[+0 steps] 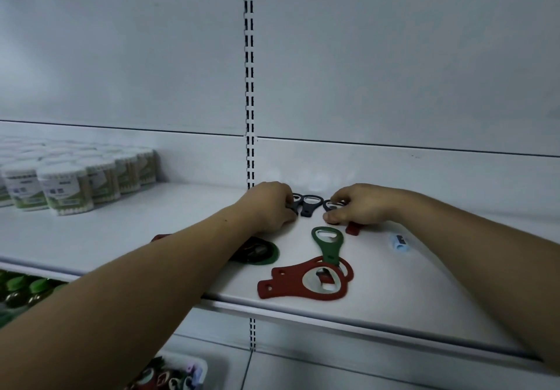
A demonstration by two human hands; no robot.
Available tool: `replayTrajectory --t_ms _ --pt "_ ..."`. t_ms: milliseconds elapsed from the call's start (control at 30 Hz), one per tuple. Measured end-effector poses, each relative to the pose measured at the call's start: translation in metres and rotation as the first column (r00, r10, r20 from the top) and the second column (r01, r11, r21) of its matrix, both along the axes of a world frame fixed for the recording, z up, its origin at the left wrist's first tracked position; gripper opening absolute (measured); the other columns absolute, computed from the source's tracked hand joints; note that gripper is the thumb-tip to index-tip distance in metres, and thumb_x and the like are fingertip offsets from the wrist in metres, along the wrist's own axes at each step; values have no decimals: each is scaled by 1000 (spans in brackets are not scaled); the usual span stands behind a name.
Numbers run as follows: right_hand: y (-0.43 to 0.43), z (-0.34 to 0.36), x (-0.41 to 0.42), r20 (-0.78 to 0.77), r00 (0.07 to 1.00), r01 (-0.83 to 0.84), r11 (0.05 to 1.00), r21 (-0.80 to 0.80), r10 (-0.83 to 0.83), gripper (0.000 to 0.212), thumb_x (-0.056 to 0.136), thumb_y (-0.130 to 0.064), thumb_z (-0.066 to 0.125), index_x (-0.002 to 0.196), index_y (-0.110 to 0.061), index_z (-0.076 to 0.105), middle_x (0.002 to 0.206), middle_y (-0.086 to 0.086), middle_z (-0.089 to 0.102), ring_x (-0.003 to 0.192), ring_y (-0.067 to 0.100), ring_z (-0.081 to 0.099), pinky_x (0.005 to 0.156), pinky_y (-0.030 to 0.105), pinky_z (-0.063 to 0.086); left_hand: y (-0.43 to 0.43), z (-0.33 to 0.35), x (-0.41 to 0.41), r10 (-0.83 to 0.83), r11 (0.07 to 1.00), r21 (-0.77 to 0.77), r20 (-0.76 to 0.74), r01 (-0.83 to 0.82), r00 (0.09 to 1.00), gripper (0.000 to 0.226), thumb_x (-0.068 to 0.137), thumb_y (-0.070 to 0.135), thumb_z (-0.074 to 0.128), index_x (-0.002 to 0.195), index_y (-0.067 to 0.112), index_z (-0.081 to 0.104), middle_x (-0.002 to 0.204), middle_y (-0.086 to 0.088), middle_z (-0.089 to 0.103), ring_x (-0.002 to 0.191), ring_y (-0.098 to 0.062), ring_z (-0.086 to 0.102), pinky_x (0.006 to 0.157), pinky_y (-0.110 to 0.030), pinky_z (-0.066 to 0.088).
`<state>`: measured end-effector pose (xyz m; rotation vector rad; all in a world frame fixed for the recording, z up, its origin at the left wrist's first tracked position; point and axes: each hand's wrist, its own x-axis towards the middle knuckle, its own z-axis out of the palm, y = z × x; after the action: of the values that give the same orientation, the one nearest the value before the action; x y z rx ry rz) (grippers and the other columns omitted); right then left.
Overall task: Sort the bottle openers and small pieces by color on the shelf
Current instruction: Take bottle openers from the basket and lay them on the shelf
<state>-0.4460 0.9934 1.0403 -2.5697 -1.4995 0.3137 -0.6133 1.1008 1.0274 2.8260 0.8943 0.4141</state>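
On the white shelf (394,292), my left hand (269,204) grips a black bottle opener (294,204) at the back. A second black opener (309,204) lies free between my hands. My right hand (360,204) curls its fingers round a third black opener (331,205), with a small red piece (353,229) showing under its palm. A green opener (327,242) lies nearer me, its handle over two stacked red openers (300,282). Green and red openers (260,251) sit partly hidden under my left forearm. A small light-blue piece (400,242) lies to the right.
Several white-lidded cotton swab tubs (63,183) stand at the shelf's left. Green-capped bottles (27,289) fill the shelf below at left. A white tray (178,371) holding more coloured pieces sits lower down. A slotted upright (249,86) runs up the back wall.
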Motion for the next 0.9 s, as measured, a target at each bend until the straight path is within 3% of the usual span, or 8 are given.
replayTrajectory --t_ms 200,333,433,533,633,733,800,900 --pt "3 -2 7 -35 999 16 999 37 -14 82 74 -64 66 142 -25 40 143 -1 43 125 22 45 104 36 39 4 5 -2 -7 1000 19 -15 7 1000 37 90 36 60 124 20 57 122 -1 60 109 -21 54 87 -28 43" --pt "5 -3 11 -51 999 13 999 41 -11 84 73 -64 67 143 -26 39 145 -2 42 127 21 44 103 34 38 20 12 -16 61 997 52 -202 -52 978 51 92 44 51 139 26 42 141 -2 47 126 -28 44 104 -38 38" --pt "5 -4 12 -91 996 3 999 38 0 86 74 -59 68 146 -27 34 150 -4 37 133 20 39 108 34 34 25 7 -23 45 999 -8 -324 -50 945 50 97 43 43 144 27 37 148 -2 39 131 -26 40 104 -31 32" --pt "6 -3 12 -88 996 10 999 53 -6 85 73 -58 69 145 -27 36 148 -4 39 131 19 41 106 32 35 27 3 -22 31 999 -14 -266 -36 963 51 95 44 46 143 28 38 145 -2 43 128 -25 43 104 -31 35" --pt "6 0 10 -72 997 24 996 80 -19 86 73 -57 71 144 -24 37 146 -2 39 128 21 42 102 31 37 23 0 -15 -36 999 1 -208 37 977 61 92 51 48 147 34 27 150 1 34 135 -26 35 111 -42 30" --pt "6 2 7 -57 998 30 977 212 -18 76 77 -44 74 141 -17 43 140 2 45 121 20 46 94 27 39 15 -3 -7 -103 993 -82 -227 87 968 66 94 53 45 150 34 17 154 -2 29 138 -25 31 113 -37 26" --pt "9 2 8 -140 989 89 927 365 -40 65 80 -27 75 137 -11 48 135 6 50 118 21 50 96 28 42 17 -5 -6 -90 993 -93 -193 73 977 63 95 49 44 150 30 21 152 -4 33 137 -26 34 112 -36 28" --pt "20 2 7 -396 918 241 838 489 -33 55 82 -10 73 131 -1 52 122 13 58 105 24 60 96 34 49 27 -5 -9 -5 999 -53 -180 -5 984 49 98 38 40 143 18 37 147 -8 40 132 -26 40 107 -33 32"
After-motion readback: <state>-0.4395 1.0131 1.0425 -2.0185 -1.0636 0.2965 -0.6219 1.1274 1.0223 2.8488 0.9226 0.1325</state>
